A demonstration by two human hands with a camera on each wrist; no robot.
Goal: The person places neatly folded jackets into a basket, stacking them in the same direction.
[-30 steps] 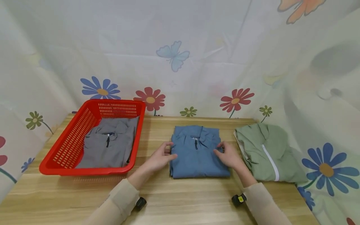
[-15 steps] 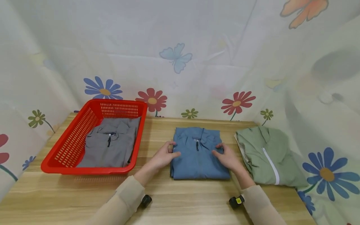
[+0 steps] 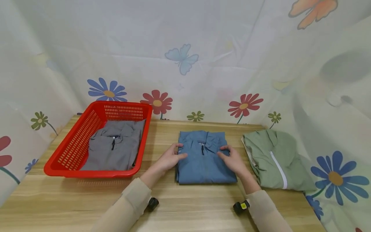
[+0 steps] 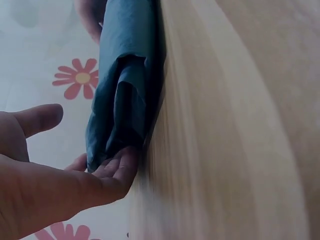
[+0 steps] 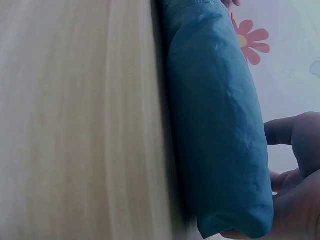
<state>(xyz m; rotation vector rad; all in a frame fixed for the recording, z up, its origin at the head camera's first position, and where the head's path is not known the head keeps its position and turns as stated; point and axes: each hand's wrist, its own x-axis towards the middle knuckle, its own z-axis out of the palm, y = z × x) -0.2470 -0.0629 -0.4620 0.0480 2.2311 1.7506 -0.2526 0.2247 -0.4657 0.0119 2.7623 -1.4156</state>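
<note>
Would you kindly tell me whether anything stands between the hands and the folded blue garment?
Nothing visible does. The left hand and right hand are at opposite sides of the folded blue garment; the green garment lies off to the right, the red basket to the left.

A jacket [image 3: 203, 167] lies on the table [image 3: 191, 206], the left hand [image 3: 168, 159] at its 9 o'clock edge, the right hand [image 3: 234, 161] at its 3 o'clock edge. Beyond the left hand, at 9 o'clock, stands a basket [image 3: 92, 173], a second jacket [image 3: 111, 154] inside toward its 3 o'clock side. A third jacket [image 3: 268, 161] lies past the right hand at 3 o'clock; a sheet [image 3: 214, 77] hangs behind, at 12.
</note>
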